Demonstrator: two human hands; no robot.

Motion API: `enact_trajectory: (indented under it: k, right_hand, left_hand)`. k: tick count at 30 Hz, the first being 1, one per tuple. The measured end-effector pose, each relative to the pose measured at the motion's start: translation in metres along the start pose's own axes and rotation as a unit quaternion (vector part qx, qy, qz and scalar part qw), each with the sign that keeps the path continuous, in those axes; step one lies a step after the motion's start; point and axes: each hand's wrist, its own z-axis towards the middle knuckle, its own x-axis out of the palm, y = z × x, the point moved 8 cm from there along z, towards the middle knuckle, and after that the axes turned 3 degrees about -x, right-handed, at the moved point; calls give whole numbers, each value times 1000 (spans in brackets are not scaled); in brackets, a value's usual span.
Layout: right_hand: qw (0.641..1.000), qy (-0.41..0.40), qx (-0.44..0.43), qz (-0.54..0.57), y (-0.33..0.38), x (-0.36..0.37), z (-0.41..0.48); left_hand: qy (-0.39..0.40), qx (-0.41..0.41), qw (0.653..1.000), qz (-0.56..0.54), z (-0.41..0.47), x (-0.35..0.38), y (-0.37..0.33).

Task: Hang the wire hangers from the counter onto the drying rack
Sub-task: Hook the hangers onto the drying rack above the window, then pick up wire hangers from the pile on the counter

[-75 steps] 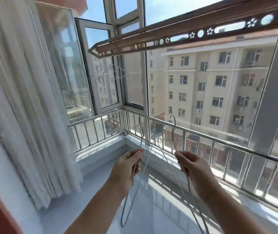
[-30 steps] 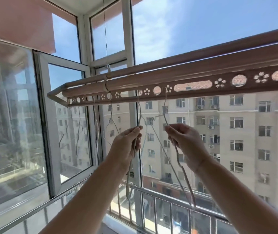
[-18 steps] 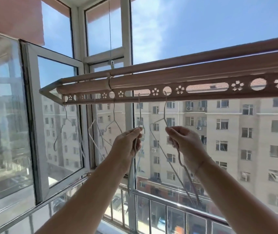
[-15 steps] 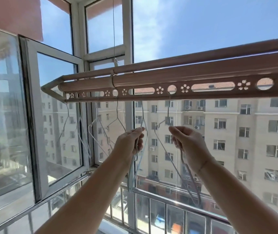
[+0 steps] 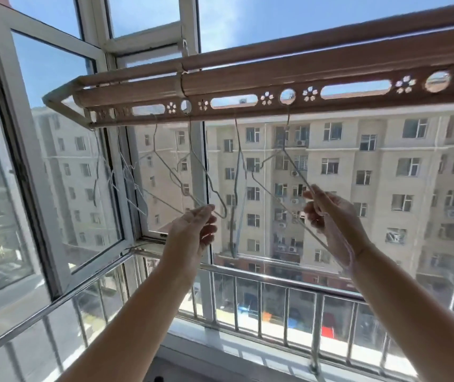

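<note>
Both hooks now sit in the drying rack [image 5: 247, 86] holes, your left hand [image 5: 192, 230] has opened under it, and your right hand [image 5: 330, 216] still pinches its wire hanger [image 5: 293, 168].

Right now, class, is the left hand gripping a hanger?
No: the left hand is open, fingers spread, just below a hanger that hangs from the rack.

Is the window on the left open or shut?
Open. The window sash swings away from its frame, with a gap along the bottom edge.
</note>
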Motion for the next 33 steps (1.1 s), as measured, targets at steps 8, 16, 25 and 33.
enact_trajectory:
  k: [8,16,25,33]
  right_hand:
    - [987,-79,20,-138,-31,-78,-65]
    - [965,-122,54,-228,-33,-182,-133]
    - [926,-226,82,-289,16,-331,-230]
    - [869,-348,90,-341,94,-499,-352]
  left_hand:
    - [136,-133,975,117,-44,22,118]
    - [350,-162,907,168,-98,122,198]
    - [513,-162,824,180,-185,270,265]
    - [595,-164,772,153,-320,425,324]
